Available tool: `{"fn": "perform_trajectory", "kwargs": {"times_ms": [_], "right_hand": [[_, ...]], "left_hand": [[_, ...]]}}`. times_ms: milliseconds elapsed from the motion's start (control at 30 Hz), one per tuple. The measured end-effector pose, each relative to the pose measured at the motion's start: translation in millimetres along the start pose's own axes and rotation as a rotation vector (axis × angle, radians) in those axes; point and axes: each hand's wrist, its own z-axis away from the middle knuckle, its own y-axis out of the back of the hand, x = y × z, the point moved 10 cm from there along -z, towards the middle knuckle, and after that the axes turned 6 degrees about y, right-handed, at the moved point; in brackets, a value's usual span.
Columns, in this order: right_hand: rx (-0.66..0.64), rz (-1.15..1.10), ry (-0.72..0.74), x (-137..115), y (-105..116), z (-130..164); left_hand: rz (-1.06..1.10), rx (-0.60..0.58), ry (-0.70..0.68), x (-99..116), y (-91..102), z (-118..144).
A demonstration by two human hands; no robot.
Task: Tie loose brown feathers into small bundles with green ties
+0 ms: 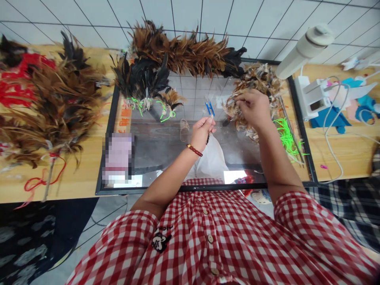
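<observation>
My left hand [203, 130], with a beaded bracelet at the wrist, is closed in a pinch over the middle of the glossy dark panel [160, 138]. A pale tip shows above its fingers and a dark feather [208, 138] pokes out below. Over the pile of loose brown and cream feathers [240, 93] at the right, my right hand [255, 107] has its thumb and fingers pressed together; what lies between them is hidden. Just beyond my left hand sits a small blue H-shaped piece [209, 108]. Black feather bunches [145, 81] with green ties lie to the left.
A long brown feather bundle [181, 53] runs along the tiled wall. Feather dusters [68, 99] fill the left side. A phone-like, blurred item [118, 156] lies on the panel. Right are green strings [286, 136], a white bottle [305, 49] and a charger [311, 93] with cables.
</observation>
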Motion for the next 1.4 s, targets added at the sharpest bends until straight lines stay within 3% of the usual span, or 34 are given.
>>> {"fn": "perform_trajectory", "kwargs": {"times_ms": [133,300,400,500,567,733,833,1000,1167,1267,1333,1400], "right_hand": [[-0.36,0.379,0.089,-11,-27,-17],[-0.432,0.598,-0.113,-10,-55,-20],[-0.452,0.578,-0.132,-8,-70,-20],[-0.352,0.412,-0.122,-10,-58,-19],[-0.342,0.164,-0.13,-14,-49,-11],[-0.584,-0.642,-0.214,-44,-62,26],[-0.517,-0.789,-0.263,-46,-63,31],[-0.192,-0.85,-0.374,-23,-47,31],[-0.188,-0.889,-0.391,-29,-65,47],[-0.117,-0.891,-0.412,-25,-74,54],[-0.043,-0.826,-0.355,-20,-66,54],[-0.035,-0.644,-0.193,-26,-50,51]], "left_hand": [[0.001,0.037,-0.004,2,3.8,-1],[0.013,0.044,-0.034,7,6.3,-4],[-0.003,0.06,-0.044,8,8.6,-6],[-0.041,0.069,-0.066,10,10.8,-8],[-0.098,0.085,-0.123,15,13.2,-8],[-0.399,0.041,-0.369,35,3.5,0],[-0.557,-0.015,-0.398,32,-5.2,2],[-0.495,0.071,-0.332,26,7.5,-6],[-0.384,0.11,-0.29,24,16.4,-10],[-0.405,0.101,-0.291,22,14.6,-10],[-0.426,0.099,-0.286,20,13.1,-10],[-0.443,0.123,-0.307,23,13.7,-8]]}}
